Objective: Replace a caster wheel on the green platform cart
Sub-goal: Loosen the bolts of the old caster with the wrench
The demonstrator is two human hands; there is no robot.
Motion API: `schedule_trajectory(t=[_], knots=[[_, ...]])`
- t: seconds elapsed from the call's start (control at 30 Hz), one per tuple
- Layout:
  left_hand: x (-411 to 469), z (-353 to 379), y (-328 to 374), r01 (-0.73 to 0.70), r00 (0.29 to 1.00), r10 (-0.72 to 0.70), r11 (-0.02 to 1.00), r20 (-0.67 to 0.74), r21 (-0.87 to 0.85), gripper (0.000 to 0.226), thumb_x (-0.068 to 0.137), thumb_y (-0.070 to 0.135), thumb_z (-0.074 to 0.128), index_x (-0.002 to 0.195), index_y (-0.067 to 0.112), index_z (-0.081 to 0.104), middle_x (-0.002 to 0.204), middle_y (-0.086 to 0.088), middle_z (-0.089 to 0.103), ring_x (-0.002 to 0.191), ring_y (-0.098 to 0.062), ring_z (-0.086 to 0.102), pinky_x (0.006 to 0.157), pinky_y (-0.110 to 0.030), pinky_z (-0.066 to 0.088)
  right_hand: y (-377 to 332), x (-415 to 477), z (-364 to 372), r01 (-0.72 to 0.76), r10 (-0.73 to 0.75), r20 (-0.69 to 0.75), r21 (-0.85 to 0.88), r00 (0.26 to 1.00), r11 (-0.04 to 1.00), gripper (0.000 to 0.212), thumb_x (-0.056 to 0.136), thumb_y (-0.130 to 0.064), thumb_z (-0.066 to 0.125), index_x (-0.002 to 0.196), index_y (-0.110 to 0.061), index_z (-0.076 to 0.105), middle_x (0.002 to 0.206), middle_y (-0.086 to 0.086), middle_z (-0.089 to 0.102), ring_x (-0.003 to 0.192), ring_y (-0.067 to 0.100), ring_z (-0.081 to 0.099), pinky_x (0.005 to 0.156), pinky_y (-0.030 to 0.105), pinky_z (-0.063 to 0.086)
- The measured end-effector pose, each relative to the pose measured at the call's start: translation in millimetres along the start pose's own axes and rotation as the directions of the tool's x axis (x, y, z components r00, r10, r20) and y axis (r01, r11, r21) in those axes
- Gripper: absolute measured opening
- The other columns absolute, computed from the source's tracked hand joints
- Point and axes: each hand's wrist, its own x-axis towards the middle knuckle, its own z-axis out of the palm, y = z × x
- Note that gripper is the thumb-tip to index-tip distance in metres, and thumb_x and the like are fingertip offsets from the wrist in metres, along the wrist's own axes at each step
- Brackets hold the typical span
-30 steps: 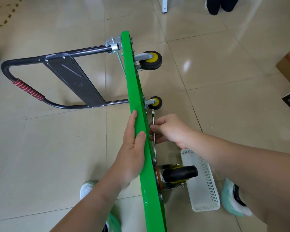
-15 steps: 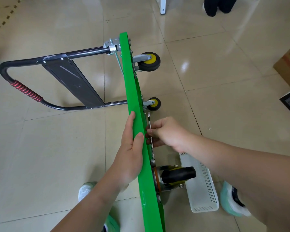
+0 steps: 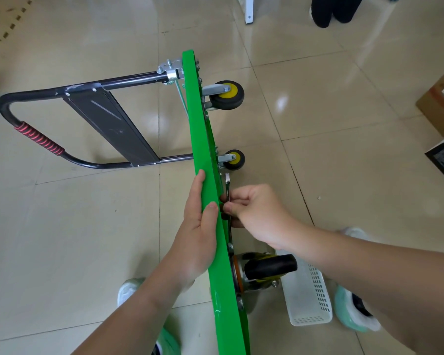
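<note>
Basket [image 3: 310,298] beside cart [image 3: 208,155], perhaps under caster [image 3: 267,267]

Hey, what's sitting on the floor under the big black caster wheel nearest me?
A white perforated plastic basket; the visible part shows nothing inside. The large black caster wheel and right forearm cover its far end.

One cam only: head-worn, wide-angle, so a single view is given. It is aimed fwd & steeply down at the tiled floor [image 3: 87,226]; tile lines are bowed toward the frame edges. Range is close: both forearms [image 3: 139,306] are seen entering from the bottom, w/ left hand [image 3: 198,231] and right hand [image 3: 259,213] framed approx. centre, and the thin wrench [image 3: 227,180] held in the right is resolved. The green platform cart [image 3: 203,149] is cropped at the bottom edge; shoes [image 3: 128,290] are caught directly below.
</note>
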Motion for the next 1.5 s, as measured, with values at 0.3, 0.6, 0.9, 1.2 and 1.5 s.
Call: schedule_trajectory(t=[0.3, 0.6, 0.9, 1.2, 1.5], knots=[[-2, -1, 6, 0.016, 1.000, -0.016, 1.000, 0.014, 0.011, 0.058, 0.114, 0.028, 0.030, 0.155, 0.062, 0.010, 0.166, 0.017, 0.027, 0.146, -0.005, 0.038, 0.124, -0.040, 0.031, 2, -29, 1, 0.138, -0.137, 0.022, -0.105, 0.990, 0.985, 0.037, 0.090, -0.001, 0.068, 0.087, -0.037, 0.075, 0.097, -0.009, 0.078, 0.097, 0.006, 0.073, 0.102, 0.034, 0.053], [-4, 2, 9, 0.018, 1.000, -0.018, 1.000, -0.018, -0.009, 0.057, 0.113, 0.026, 0.030, 0.155, 0.061, 0.014, 0.164, 0.023, 0.027, 0.148, -0.003, 0.035, 0.126, -0.040, 0.028, -7, -25, -15, 0.173, -0.175, -0.074, -0.028, 0.982, 0.985, 0.031, 0.091, -0.004, 0.069, 0.087, -0.034, 0.074, 0.090, -0.003, 0.079, 0.089, 0.015, 0.075, 0.087, 0.037, 0.059], [-1, 0, 3, 0.022, 1.000, -0.022, 1.000, 0.011, 0.011, 0.057, 0.113, 0.030, 0.029, 0.154, 0.064, 0.010, 0.165, 0.024, 0.026, 0.148, -0.003, 0.035, 0.126, -0.043, 0.028, -11, 18, -23, -0.143, 0.144, -0.035, 0.032, 0.989, 0.989, 0.011, 0.097, -0.005, 0.062, 0.092, -0.014, 0.067, 0.096, 0.011, 0.072, 0.074, 0.021, 0.075, 0.072, 0.034, 0.063], [-4, -2, 8, 0.007, 1.000, -0.007, 0.999, 0.017, 0.031, 0.057, 0.112, 0.026, 0.030, 0.147, 0.066, 0.010, 0.165, 0.025, 0.022, 0.149, 0.007, 0.026, 0.128, -0.034, 0.021, 3, 44, -18, -0.317, 0.317, -0.001, 0.056, 0.948, 0.947, 0.015, 0.097, -0.006, 0.063, 0.108, 0.003, 0.065, 0.089, 0.015, 0.072, 0.067, 0.025, 0.075, 0.065, 0.036, 0.063], [-3, -2, 6, -0.002, 1.000, 0.002, 0.999, 0.010, 0.033, 0.058, 0.112, 0.024, 0.033, 0.149, 0.064, 0.011, 0.166, 0.023, 0.023, 0.148, 0.009, 0.027, 0.126, -0.024, 0.021, 13, 49, -8, -0.364, 0.362, 0.045, 0.056, 0.931, 0.930, 0.029, 0.097, -0.008, 0.063, 0.123, 0.004, 0.060, 0.091, 0.013, 0.072, 0.068, 0.023, 0.074, 0.066, 0.037, 0.063]])
